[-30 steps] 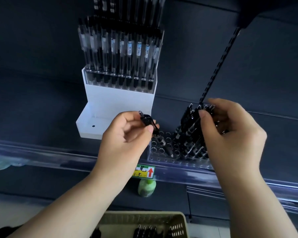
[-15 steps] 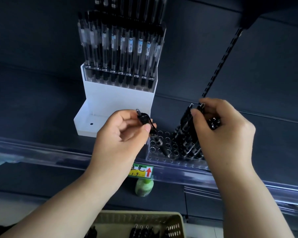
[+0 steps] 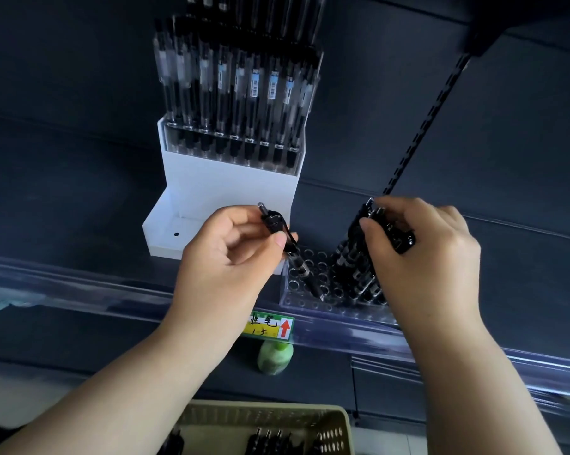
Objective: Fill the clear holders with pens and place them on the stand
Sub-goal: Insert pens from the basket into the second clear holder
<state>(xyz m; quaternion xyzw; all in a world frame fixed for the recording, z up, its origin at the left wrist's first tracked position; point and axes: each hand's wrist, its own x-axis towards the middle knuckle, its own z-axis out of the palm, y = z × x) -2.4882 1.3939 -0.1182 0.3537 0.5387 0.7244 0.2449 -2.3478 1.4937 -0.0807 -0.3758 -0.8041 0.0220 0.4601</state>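
— Shelf point(image 3: 80, 224), centre frame: a pen point(image 3: 297, 261) is pinched by the left grip point(image 3: 231, 254), tip at the clear holder point(image 3: 310, 305).
— More pens point(image 3: 352, 257) are clamped by the right grip point(image 3: 421, 257); these could be toppled if jostled.

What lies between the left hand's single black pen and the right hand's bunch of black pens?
In the head view, only empty round sockets of the clear plastic holder; no pen stands there.
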